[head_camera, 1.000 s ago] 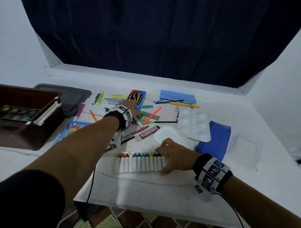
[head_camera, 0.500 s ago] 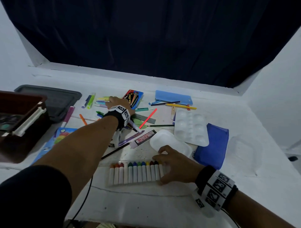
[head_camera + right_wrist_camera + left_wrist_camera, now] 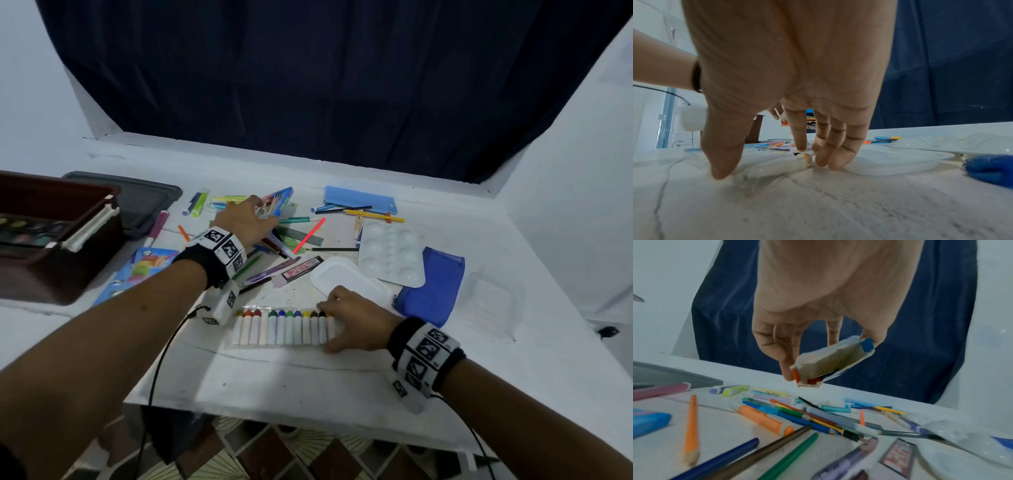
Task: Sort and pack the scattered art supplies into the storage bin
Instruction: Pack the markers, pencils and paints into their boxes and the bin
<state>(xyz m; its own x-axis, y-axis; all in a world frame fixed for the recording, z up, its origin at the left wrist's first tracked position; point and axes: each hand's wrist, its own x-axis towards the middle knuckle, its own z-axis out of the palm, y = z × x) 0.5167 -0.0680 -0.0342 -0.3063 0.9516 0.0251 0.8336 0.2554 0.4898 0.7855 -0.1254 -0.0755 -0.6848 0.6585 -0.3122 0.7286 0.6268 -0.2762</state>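
1. Two hands work at once. My left hand (image 3: 245, 219) pinches a small blue cardboard pencil box (image 3: 835, 361) by its ends and holds it above the loose pens, open end down; I judge this frees it for packing.
2. My right hand (image 3: 356, 323) lies with fingers nearly straight on the clear sleeve of white crayons (image 3: 284, 327), pinning it to the white table (image 3: 342, 394).
3. I count about twelve crayons, two white plastic paint palettes (image 3: 390, 251), and one brown storage bin (image 3: 51, 240) at far left, apart from both hands.

Head view overhead; 2 close wrist views.
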